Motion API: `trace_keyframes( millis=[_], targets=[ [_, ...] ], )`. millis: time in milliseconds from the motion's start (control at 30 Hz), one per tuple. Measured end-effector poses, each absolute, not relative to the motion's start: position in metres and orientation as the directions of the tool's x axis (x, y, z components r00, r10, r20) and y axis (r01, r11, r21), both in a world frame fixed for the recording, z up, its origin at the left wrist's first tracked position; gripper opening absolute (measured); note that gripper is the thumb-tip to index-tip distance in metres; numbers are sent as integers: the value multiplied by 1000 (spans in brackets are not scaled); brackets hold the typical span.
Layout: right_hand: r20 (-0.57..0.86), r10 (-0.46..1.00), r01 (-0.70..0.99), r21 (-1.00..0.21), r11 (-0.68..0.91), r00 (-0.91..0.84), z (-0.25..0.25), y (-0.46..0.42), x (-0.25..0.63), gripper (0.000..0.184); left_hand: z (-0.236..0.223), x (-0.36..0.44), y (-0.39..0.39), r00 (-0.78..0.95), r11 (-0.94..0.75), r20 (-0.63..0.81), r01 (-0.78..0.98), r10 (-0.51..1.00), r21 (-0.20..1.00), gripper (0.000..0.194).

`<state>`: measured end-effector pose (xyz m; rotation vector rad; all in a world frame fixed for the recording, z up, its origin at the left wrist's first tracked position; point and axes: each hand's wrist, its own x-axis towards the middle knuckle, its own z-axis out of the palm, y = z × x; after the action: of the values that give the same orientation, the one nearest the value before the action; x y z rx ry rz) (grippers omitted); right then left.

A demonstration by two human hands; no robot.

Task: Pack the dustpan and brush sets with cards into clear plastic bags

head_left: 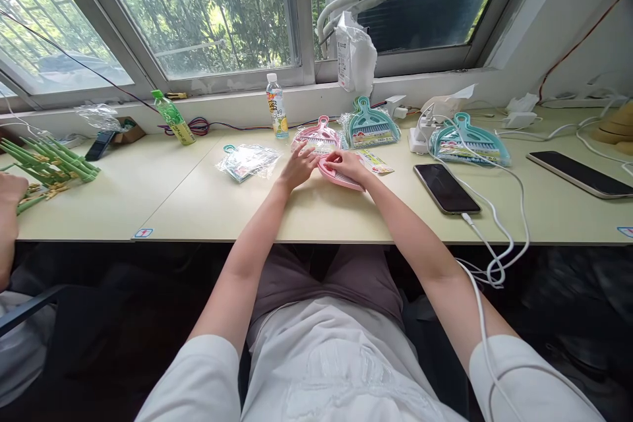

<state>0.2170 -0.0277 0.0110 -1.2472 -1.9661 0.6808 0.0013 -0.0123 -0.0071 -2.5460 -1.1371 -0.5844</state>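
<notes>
A pink dustpan (pixel 341 178) lies on the table in front of me. My right hand (pixel 349 166) is over it with curled fingers, pinching at its upper left part; the fingertips partly hide what is pinched. My left hand (pixel 299 168) reaches in from the left with its fingers stretched out, close to the dustpan's left end. Just behind both hands sits a pink dustpan-and-brush set (pixel 320 133) in clear wrapping. A printed card (pixel 376 162) lies to the right of my right hand.
Teal dustpan sets (pixel 372 126) (pixel 469 144) stand at the back. Clear plastic bags (pixel 250 161) lie to the left, near a drink bottle (pixel 277 107). A phone (pixel 446 189) with a white cable is at right. Far left, another person's hand (pixel 10 190) is beside green sticks (pixel 54 161).
</notes>
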Motion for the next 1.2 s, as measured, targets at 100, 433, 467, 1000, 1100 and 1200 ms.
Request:
trace_keyframes(
  millis=[100,433,467,1000,1100,1200],
  targets=[
    [243,933,542,-763,353,-266,16,-31,219,16,-9,2,-12,586,-641,489,764,646,-70,46],
    [232,936,484,-807,338,-265,18,-30,219,16,-14,5,-6,573,-637,546,765,611,-90,45],
    [235,935,485,-805,341,-266,17,-29,219,16,-14,5,-6,572,-634,543,768,615,-91,44],
    [521,853,464,-754,466,-10,9,-28,198,25,2,19,-19,180,-475,445,465,877,747,57],
    [547,837,433,-754,494,-3,0,-21,198,22,-5,23,-13,505,-176,116,71,855,982,65],
    [531,845,406,-759,509,-67,-7,-15,195,18,-11,20,-11,547,23,17,-65,837,998,47]
  ],
)
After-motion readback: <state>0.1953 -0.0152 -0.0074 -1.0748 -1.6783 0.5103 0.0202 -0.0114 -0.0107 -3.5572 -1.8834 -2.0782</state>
